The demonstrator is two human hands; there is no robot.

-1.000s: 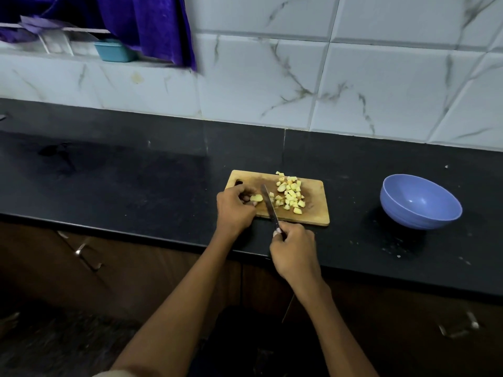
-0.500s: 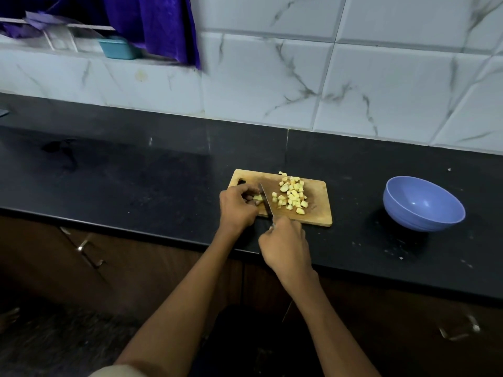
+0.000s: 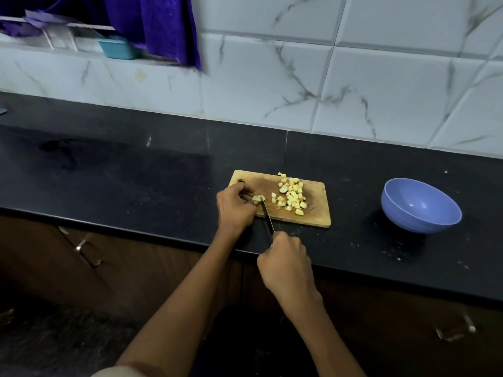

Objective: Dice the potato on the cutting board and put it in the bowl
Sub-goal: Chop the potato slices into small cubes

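Note:
A wooden cutting board [image 3: 318, 210] lies on the black counter. A pile of yellow potato dice [image 3: 291, 195] sits on its middle. My left hand [image 3: 235, 206] pinches a small uncut potato piece [image 3: 256, 198] at the board's left end. My right hand [image 3: 285, 258] grips the handle of a knife [image 3: 267, 216], whose blade tip rests against that piece. The empty blue bowl [image 3: 420, 205] stands on the counter to the right of the board.
The black counter [image 3: 136, 180] runs wide to the left, with its front edge just under my right hand. A tiled wall rises behind. A purple cloth [image 3: 160, 25] and a teal tray [image 3: 118, 47] sit on a ledge at upper left. Drawer handles show below.
My right hand has drawn back toward me off the board, and the knife blade has shifted left onto the piece my left hand holds. The diced pile has not moved.

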